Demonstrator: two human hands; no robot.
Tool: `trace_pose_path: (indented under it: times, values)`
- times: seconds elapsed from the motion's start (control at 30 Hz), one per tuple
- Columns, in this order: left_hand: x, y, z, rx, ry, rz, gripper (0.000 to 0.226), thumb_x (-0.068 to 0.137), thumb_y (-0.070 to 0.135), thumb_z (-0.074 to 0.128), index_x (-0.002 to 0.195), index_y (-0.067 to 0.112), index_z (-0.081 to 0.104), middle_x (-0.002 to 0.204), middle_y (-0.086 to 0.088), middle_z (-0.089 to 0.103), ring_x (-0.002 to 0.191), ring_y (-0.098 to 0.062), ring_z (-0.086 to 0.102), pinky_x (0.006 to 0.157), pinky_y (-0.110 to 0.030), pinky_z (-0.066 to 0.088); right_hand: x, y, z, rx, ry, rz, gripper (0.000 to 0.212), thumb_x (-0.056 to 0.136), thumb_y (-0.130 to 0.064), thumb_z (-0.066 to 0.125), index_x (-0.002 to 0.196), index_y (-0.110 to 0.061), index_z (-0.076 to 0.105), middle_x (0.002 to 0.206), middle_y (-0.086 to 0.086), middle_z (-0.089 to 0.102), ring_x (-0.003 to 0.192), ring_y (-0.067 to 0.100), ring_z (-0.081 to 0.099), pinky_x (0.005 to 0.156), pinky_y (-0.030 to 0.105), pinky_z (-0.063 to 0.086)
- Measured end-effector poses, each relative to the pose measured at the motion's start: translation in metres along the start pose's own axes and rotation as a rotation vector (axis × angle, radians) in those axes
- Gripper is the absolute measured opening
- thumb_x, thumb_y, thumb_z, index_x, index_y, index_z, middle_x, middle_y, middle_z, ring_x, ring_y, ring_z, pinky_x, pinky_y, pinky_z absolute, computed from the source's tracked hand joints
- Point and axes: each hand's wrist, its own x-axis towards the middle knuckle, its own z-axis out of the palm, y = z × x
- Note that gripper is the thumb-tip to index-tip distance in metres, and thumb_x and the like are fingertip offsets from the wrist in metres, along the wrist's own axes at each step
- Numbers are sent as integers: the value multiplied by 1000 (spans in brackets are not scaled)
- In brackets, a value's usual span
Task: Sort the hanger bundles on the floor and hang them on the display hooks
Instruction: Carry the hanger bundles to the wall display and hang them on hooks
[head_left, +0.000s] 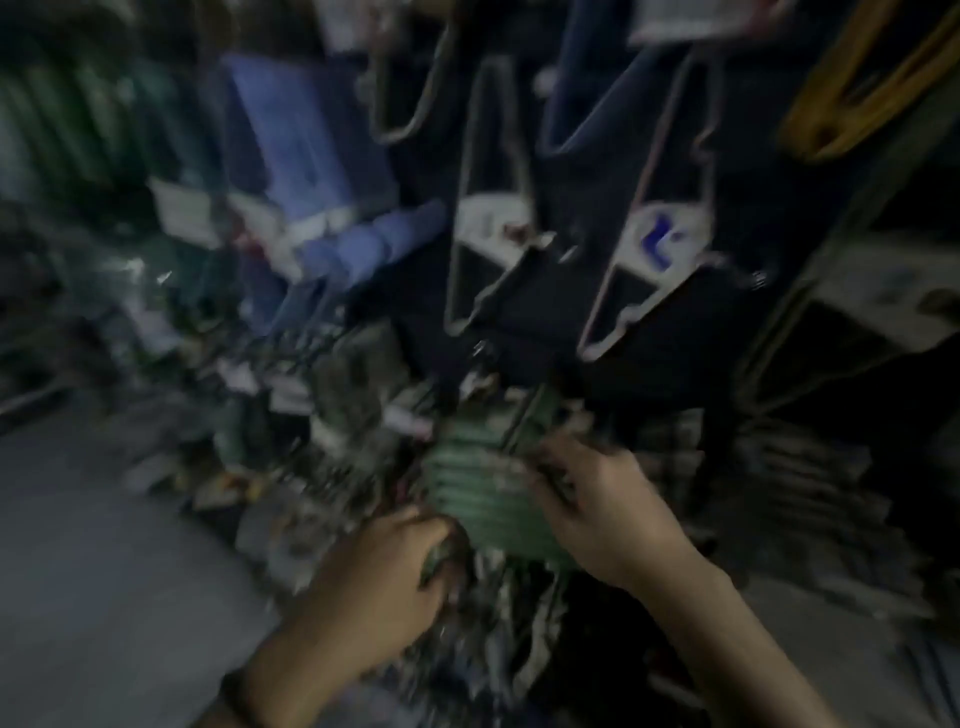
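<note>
L hand (382, 579), R hand (605, 512): fingers curled on green hanger bundle (475, 486); blur/dark hide grip detail, floor pile (332, 415) indistinct.

Both forearms reach forward. Left hand (384, 566) grips the bundle (478, 488), fingers curled; right hand (597, 504) (blurred) clasps its other side.

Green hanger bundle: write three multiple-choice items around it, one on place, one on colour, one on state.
1. Where is the green hanger bundle?
A. on a top hook
B. between both hands
C. on bare floor
2. What colour is the bundle hanging at upper right?
A. yellow
B. red
C. white
3. What does the right hand do?
A. hangs idle
B. points upward
C. grips the bundle

B: the left hand and right hand flank it.
A: its loops show yellow.
C: fingers curl on its edge.
</note>
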Motion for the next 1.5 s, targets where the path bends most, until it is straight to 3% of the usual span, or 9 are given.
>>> trace_pose_path:
  times: [0.2,0.4,0.53,0.63,1.0,1.17,1.27,1.33,1.5]
  values:
    - [-130,-127,73,-81,-39,-373,29,105,49,46,117,34,67,114,12,66,98,-13,66,78,-32,55,-18,-49,169,-44,-682,-17,19,108,-44,49,104,-27,58,97,-1,65,88,23,64,79,47,57]
    - [-241,-191,120,-130,-94,-654,20,105,42,52,116,38,68,105,12,67,81,-7,58,65,-14,37,-53,-93,295,-6,-906,-5,25,106,-40,55,111,-17,65,103,0,68,98,22,66,75,29,41]
    - [-290,-224,151,-251,-121,-836,20,101,45,46,101,38,64,100,13,69,89,-10,68,77,-32,57,-67,-102,365,16,-1050,40,27,102,-47,58,80,-33,54,84,-10,64,87,17,67,82,38,57]
    - [-305,-250,186,-327,-115,-962,21,102,41,51,109,35,69,102,15,71,89,-5,69,78,-32,60,-61,-105,415,-9,-1171,97,32,105,-50,53,89,-24,62,94,-2,70,90,16,67,84,36,57]
    - [-255,-387,407,-803,-113,-1282,20,107,27,57,123,27,68,114,10,71,97,0,67,86,-18,56,-18,-16,708,-108,-1338,109,20,108,-39,52,98,-23,58,90,-3,65,73,4,58,59,22,39]
    - [-229,-457,550,-938,-94,-1460,25,111,25,47,129,18,64,117,0,65,96,-7,61,71,-8,44,-52,36,864,-137,-1391,-94,12,103,-32,60,93,-26,57,93,-3,66,81,14,64,72,33,55]
    - [-227,-487,606,-955,-87,-1494,25,111,24,47,128,17,64,113,-4,69,92,-16,68,76,-23,57,-79,51,933,-188,-1452,-143,11,101,-27,60,102,-16,59,103,8,66,94,27,67,78,37,57]
    - [-229,-499,654,-969,-98,-1510,26,110,20,47,129,14,63,109,-10,71,91,-23,70,84,-38,61,-111,68,978,-221,-1488,-153,27,101,-26,61,123,-10,59,116,13,65,105,32,66,81,35,55]
    - [-230,-518,748,-987,-10,-1660,25,109,25,49,127,22,65,107,-7,72,83,-22,72,72,-36,63,-177,88,1066,-335,-1454,-138,50,100,-34,66,138,-6,51,131,15,63,120,36,63,95,43,53]
